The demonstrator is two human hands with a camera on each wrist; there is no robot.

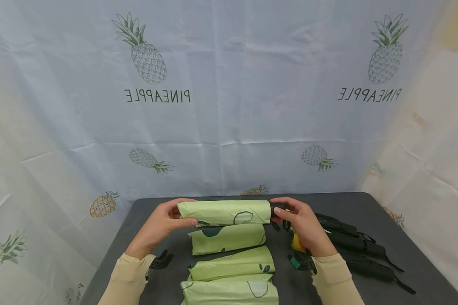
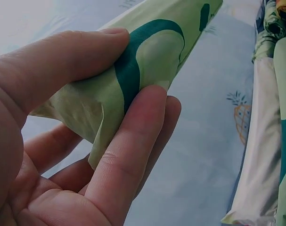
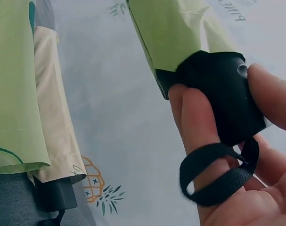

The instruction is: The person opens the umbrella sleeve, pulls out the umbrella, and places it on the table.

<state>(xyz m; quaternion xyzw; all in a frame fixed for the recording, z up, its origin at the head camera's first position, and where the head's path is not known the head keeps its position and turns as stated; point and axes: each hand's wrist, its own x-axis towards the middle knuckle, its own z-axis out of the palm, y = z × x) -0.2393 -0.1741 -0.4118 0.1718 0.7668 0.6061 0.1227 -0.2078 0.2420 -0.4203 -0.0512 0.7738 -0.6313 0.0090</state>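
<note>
A folded umbrella [image 1: 225, 212] in light green cloth with dark green outlines lies level across the far side of the table, held at both ends. My left hand [image 1: 161, 226] pinches its cloth end between thumb and fingers; the left wrist view shows the loose cloth edge [image 2: 99, 136] at the fingers. At the other end, my right hand [image 1: 305, 224] grips the black handle [image 3: 223, 94], thumb on one side and fingers on the other. A black wrist strap [image 3: 204, 176] loops over those fingers.
Several more green folded umbrellas [image 1: 230, 239] lie in a column on the dark table [image 1: 152, 207], nearer to me. Black folded umbrellas [image 1: 370, 267] with straps lie at the right, beside a yellow item [image 1: 297, 243]. A pineapple-print cloth [image 1: 229, 106] hangs behind the table.
</note>
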